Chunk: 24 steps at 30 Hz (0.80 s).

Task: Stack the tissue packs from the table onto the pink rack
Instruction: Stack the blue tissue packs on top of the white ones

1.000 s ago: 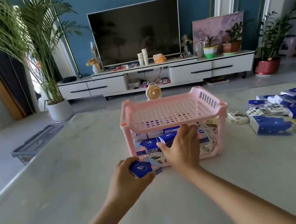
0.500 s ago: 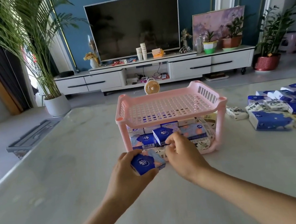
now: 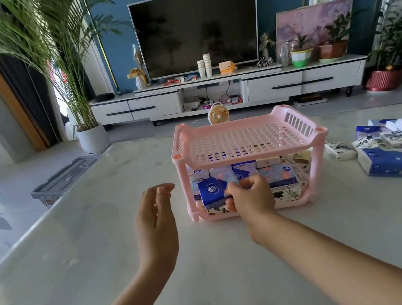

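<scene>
Gripping a dark blue tissue pack (image 3: 211,192) with a white round logo, the right hand (image 3: 250,197) curls its fingers over the pack's right edge at the front opening of the pink rack's (image 3: 317,162) lower shelf, against the packs stacked there. The logo face points toward the camera, slightly tilted; the hand hides its length, so its long axis cannot be told. The left hand (image 3: 156,217) hovers open above the surface (image 3: 91,243), beside the rack.
</scene>
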Tool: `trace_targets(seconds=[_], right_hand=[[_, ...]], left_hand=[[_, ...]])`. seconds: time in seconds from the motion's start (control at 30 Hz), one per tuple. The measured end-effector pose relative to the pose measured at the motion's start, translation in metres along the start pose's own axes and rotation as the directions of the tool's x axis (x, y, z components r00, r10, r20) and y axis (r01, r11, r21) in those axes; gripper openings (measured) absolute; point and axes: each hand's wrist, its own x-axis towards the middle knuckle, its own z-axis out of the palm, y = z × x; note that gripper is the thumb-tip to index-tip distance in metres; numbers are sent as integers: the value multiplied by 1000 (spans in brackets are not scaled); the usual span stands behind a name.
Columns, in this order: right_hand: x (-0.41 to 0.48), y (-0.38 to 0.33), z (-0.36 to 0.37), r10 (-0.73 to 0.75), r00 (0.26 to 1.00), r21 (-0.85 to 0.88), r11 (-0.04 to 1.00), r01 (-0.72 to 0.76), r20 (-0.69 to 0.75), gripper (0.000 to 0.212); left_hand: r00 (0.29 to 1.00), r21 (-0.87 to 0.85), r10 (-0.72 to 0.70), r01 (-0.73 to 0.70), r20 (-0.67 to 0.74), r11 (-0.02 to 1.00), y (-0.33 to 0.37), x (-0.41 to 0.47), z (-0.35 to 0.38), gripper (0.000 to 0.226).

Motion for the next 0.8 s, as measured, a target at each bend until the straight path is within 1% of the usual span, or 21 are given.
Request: trace_targets(seconds=[0.07,0.1,0.2,0.27,0.33,0.4,0.5,0.6,0.63,0.7,0.77,0.8], right_hand=[[0,2,20,-90,992,-51,995,86,-84,10],[1,3,27,-129,985,-74,990,121,-111,11],[6,2,40,-210,963,-188,966,177,-172,16],[10,-1,45,-210,959,-205,964,170,-188,24],[14,-3,46,-211,962,-221,960,171,-172,28],[14,-4,43,-245,962,-351,917,191,-118,31],[15,-1,32,-312,950,-539,802,256,-14,30],[14,0,17,-327,934,-653,677,339,145,26],[13,0,12,-340,917,-685,618,386,210,25],[11,-1,2,-380,867,-742,466,482,323,24],[10,0,-3,-415,813,-772,318,550,408,29],[10,0,-5,-415,796,-778,266,569,441,32]], left_hand=[[997,66,-70,71,-20,995,-11,12,3,21],[992,89,-120,122,-26,989,-17,16,6,23],[952,96,-306,304,6,948,-26,24,18,39],[912,75,-404,399,73,914,-28,23,26,51],[890,66,-435,430,133,900,-25,20,33,54],[893,64,-423,418,156,906,-23,18,40,52],[911,72,-378,372,165,926,-27,21,44,57],[912,65,-368,362,181,930,-29,22,43,58],[914,55,-363,359,183,932,-29,22,43,56],[911,49,-362,360,197,932,-31,23,43,54],[906,42,-371,371,204,928,-31,25,44,55],[901,28,-381,383,207,923,-31,25,44,56]])
